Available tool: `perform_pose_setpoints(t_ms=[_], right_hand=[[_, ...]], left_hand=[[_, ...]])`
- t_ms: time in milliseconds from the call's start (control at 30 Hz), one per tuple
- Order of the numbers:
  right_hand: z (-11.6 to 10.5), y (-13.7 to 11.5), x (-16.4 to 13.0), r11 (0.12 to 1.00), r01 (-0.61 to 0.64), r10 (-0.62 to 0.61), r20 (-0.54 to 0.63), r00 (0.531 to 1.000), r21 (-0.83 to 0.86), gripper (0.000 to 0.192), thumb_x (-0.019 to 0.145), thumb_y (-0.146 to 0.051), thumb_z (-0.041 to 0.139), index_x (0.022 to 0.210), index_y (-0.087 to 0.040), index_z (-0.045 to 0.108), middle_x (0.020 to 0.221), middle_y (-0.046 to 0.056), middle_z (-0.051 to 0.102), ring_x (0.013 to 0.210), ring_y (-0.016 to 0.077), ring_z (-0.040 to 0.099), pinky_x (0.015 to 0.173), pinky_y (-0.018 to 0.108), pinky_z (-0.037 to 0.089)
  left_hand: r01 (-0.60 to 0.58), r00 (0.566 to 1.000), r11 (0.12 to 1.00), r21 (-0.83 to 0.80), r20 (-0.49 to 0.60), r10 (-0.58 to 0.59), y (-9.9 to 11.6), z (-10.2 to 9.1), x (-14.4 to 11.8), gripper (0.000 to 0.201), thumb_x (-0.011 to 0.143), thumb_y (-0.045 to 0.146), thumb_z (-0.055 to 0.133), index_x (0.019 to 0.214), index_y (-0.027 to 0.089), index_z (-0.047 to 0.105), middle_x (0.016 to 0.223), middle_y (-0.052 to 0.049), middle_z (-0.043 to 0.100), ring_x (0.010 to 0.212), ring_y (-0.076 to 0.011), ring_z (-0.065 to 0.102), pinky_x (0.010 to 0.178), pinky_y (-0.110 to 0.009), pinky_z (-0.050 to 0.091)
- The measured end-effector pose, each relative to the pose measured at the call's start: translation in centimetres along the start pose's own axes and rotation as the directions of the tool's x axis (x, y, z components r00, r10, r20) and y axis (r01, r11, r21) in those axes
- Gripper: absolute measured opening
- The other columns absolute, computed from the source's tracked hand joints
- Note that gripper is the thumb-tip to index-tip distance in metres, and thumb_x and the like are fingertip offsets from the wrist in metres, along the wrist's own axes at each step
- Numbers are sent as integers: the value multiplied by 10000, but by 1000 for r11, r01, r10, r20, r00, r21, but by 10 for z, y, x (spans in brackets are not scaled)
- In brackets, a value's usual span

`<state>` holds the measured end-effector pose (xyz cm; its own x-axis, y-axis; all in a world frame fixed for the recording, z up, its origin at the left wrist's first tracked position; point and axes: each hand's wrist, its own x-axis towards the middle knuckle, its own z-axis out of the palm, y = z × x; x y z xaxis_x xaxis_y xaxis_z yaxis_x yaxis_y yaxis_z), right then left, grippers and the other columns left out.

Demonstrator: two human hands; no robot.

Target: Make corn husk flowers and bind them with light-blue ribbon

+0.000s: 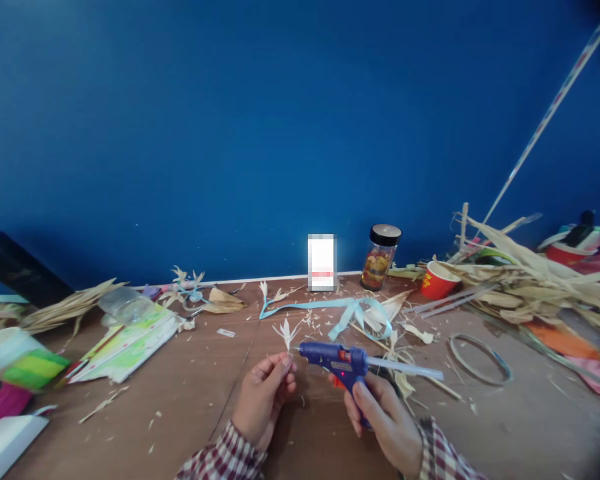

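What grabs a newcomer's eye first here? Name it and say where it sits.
The blue hot glue gun, gripped in the right hand at bottom centre, points its nozzle at a small pale husk flower pinched in the left hand. Behind them a light blue ribbon curls across the brown wooden table, and a heap of dry corn husks fills the right side.

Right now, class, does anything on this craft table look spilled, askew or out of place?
Yes. Husk scraps are scattered over the table around the ribbon, and the red cup lies tipped on its side beside the husk pile. The jar stands upright.
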<state>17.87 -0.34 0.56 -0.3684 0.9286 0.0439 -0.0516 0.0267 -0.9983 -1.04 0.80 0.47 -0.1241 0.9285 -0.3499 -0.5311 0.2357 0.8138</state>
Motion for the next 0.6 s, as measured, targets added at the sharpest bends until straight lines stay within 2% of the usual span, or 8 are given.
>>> perform_pose_setpoints(t_ms=[267,600], right_hand=[[-1,7,0,1000,-6,6,-10,1000,-7,340,861,-453,374,938,-153,515,601,-24,438,470,89,412,445,211,350],[-2,3,0,997,12,-12,-3,1000,-70,311,876,-427,352,934,-161,503,612,-22,440,481,91,420,453,212,356]], left_hand=[[2,1000,1000,-7,25,-2,0,2,-1,187,609,259,725,710,123,643,629,4,581,494,-38,506,481,-136,471],[5,999,1000,-14,37,-4,-1,1,-1,178,628,248,715,725,120,638,647,-3,585,508,-35,509,492,-137,477]])
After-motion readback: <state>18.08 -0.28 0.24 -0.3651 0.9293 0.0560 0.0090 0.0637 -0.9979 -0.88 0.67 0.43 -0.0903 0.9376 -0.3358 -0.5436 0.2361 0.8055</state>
